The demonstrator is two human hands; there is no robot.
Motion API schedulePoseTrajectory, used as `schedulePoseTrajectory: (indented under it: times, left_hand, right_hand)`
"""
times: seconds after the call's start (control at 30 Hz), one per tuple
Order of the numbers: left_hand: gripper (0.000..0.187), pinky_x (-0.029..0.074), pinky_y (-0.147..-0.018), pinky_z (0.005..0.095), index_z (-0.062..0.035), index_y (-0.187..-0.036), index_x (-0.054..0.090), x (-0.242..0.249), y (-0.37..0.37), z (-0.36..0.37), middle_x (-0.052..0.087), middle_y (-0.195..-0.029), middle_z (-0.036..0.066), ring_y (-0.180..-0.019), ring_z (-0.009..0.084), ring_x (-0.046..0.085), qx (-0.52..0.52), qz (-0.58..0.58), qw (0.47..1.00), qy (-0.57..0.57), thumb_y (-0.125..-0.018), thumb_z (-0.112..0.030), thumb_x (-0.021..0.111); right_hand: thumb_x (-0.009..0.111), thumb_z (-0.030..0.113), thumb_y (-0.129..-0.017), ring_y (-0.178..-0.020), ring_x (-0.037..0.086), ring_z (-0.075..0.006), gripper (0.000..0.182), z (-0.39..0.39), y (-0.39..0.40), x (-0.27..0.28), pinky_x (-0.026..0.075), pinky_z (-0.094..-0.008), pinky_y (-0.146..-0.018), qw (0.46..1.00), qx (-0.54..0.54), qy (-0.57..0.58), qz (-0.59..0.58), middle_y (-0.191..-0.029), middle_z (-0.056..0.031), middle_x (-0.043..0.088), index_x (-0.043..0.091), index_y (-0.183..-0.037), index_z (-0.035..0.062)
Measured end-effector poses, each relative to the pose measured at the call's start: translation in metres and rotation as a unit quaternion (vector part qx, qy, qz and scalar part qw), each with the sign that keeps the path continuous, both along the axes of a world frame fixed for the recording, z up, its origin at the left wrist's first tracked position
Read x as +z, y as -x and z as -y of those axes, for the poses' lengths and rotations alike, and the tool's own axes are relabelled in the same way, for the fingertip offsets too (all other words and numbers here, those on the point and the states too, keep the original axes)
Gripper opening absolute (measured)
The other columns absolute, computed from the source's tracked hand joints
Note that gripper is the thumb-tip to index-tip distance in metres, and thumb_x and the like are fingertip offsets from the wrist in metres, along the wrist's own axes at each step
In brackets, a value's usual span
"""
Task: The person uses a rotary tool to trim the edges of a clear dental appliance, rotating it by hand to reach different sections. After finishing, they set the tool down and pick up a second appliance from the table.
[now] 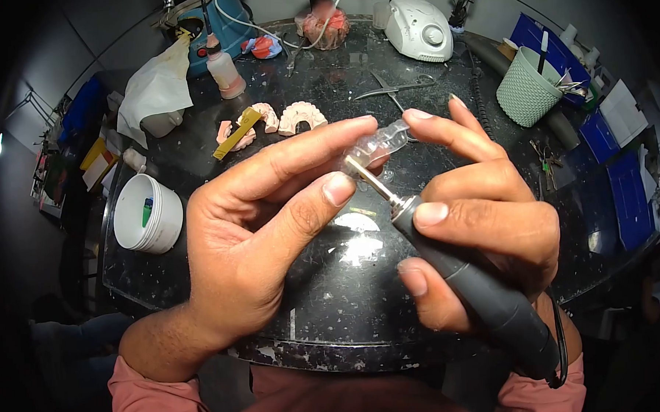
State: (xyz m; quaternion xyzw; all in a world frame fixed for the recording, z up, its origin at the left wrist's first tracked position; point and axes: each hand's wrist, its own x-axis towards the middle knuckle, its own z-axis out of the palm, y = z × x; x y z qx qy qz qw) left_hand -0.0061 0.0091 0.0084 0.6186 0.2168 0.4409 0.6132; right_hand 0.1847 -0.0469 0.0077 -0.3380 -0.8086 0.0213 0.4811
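Between the thumb and fingers of my left hand (264, 209) is a clear plastic dental aligner (386, 143). My right hand (485, 206) grips a black rotary handpiece (481, 288), its cord hanging at the lower end. The handpiece's thin metal bur (369, 178) points up and left, its tip at the aligner's near left end; whether it touches cannot be made out. My right index fingertip rests at the aligner's far right end. Beyond my hands, a pale dental cast (302, 117) lies on the black table (320, 309).
Pinkish casts (265, 114) with a yellow strip (238, 134) lie behind my left hand. Scissors (391, 89) lie further back, near a white control box (419, 31). A white tub (148, 214) stands left, a green woven basket (529, 90) right, a pink-based bottle (226, 74) at the back.
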Motion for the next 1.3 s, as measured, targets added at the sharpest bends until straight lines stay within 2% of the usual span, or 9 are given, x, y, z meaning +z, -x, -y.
schedulePoseTrajectory:
  times: [0.4,0.57,0.67,0.73,0.87,1.0,1.1,1.17,1.3]
  left_hand:
    - [0.036,0.046,-0.095,0.0350,0.0062,-0.124,0.054,-0.003,0.003,-0.002,0.062,-0.116,0.019,-0.102,0.0234,0.064,0.009,-0.030,0.997,-0.067,-0.090,-0.006,0.057]
    - [0.038,0.047,-0.094,0.0341,0.0077,-0.124,0.051,-0.001,0.000,-0.001,0.062,-0.117,0.019,-0.101,0.0227,0.064,0.013,-0.014,0.998,-0.066,-0.090,-0.006,0.057]
    - [0.037,0.047,-0.094,0.0325,0.0089,-0.122,0.050,0.004,0.002,0.003,0.062,-0.116,0.019,-0.100,0.0217,0.064,-0.014,-0.013,0.999,-0.049,-0.088,-0.006,0.059]
    - [0.037,0.048,-0.093,0.0318,0.0093,-0.120,0.050,0.005,0.001,0.004,0.062,-0.115,0.019,-0.100,0.0212,0.065,-0.023,-0.022,0.998,-0.045,-0.088,-0.006,0.060]
    - [0.036,0.048,-0.094,0.0330,0.0092,-0.118,0.051,0.003,-0.001,0.001,0.065,-0.108,0.019,-0.098,0.0213,0.065,-0.023,-0.006,1.000,-0.004,-0.086,-0.005,0.060]
    - [0.042,0.048,-0.095,0.0342,0.0098,-0.122,0.051,0.007,0.000,-0.002,0.064,-0.110,0.020,-0.100,0.0220,0.065,-0.100,0.013,0.986,0.135,-0.085,-0.007,0.060]
    - [0.042,0.047,-0.096,0.0356,0.0098,-0.122,0.052,0.012,0.000,0.001,0.063,-0.112,0.020,-0.103,0.0228,0.063,-0.076,-0.003,0.984,0.163,-0.084,-0.006,0.061]
    - [0.042,0.046,-0.098,0.0370,0.0091,-0.122,0.053,0.012,0.000,0.002,0.063,-0.113,0.021,-0.106,0.0241,0.062,-0.056,0.001,0.989,0.139,-0.084,-0.005,0.061]
    - [0.041,0.044,-0.100,0.0381,0.0082,-0.122,0.054,0.009,0.001,0.000,0.062,-0.115,0.020,-0.108,0.0247,0.061,-0.042,0.013,0.990,0.132,-0.083,-0.004,0.061]
  right_hand:
    - [0.073,0.019,-0.076,-0.110,0.056,-0.0447,0.042,0.003,0.000,0.003,0.024,-0.0644,-0.105,1.000,-0.017,0.017,-0.002,-0.088,-0.0095,0.058,0.046,-0.107,0.0117]
    - [0.066,0.041,-0.084,-0.105,0.059,-0.0412,0.048,0.005,-0.019,0.010,0.028,-0.0630,-0.103,0.999,-0.038,0.010,0.028,-0.094,-0.0144,0.063,0.042,-0.112,0.0104]
    - [0.065,0.013,-0.087,-0.100,0.062,-0.0318,0.038,-0.004,-0.011,0.010,0.044,-0.0473,-0.096,0.999,-0.016,-0.033,0.007,-0.104,-0.0202,0.061,0.042,-0.116,0.0056]
    - [0.065,-0.014,-0.076,-0.097,0.062,-0.0246,0.045,-0.003,0.001,-0.008,0.050,-0.0314,-0.084,0.995,-0.012,-0.027,-0.092,-0.102,-0.0186,0.061,0.047,-0.113,0.0039]
    - [0.066,-0.013,-0.076,-0.092,0.062,-0.0195,0.044,0.002,0.003,-0.006,0.051,-0.0286,-0.080,0.991,-0.073,-0.013,-0.107,-0.100,-0.0127,0.059,0.049,-0.112,0.0035]
    - [0.067,-0.013,-0.074,-0.093,0.060,-0.0184,0.050,0.002,0.005,-0.005,0.048,-0.0303,-0.086,0.986,-0.098,0.022,-0.136,-0.100,-0.0118,0.058,0.048,-0.118,0.0033]
    - [0.064,0.016,-0.081,-0.093,0.058,-0.0206,0.035,0.010,-0.005,0.008,0.042,-0.0445,-0.095,0.992,-0.111,0.011,-0.064,-0.096,-0.0108,0.058,0.055,-0.113,0.0049]
    - [0.053,0.040,-0.085,-0.088,0.056,-0.0223,0.040,0.007,-0.008,0.009,0.035,-0.0559,-0.101,0.995,-0.096,-0.020,0.002,-0.092,-0.0109,0.058,0.062,-0.103,0.0058]
    - [0.069,0.029,-0.081,-0.108,0.058,-0.0420,0.046,0.001,-0.009,0.008,0.027,-0.0603,-0.107,0.999,-0.034,0.009,0.030,-0.083,-0.0101,0.058,0.042,-0.112,0.0072]
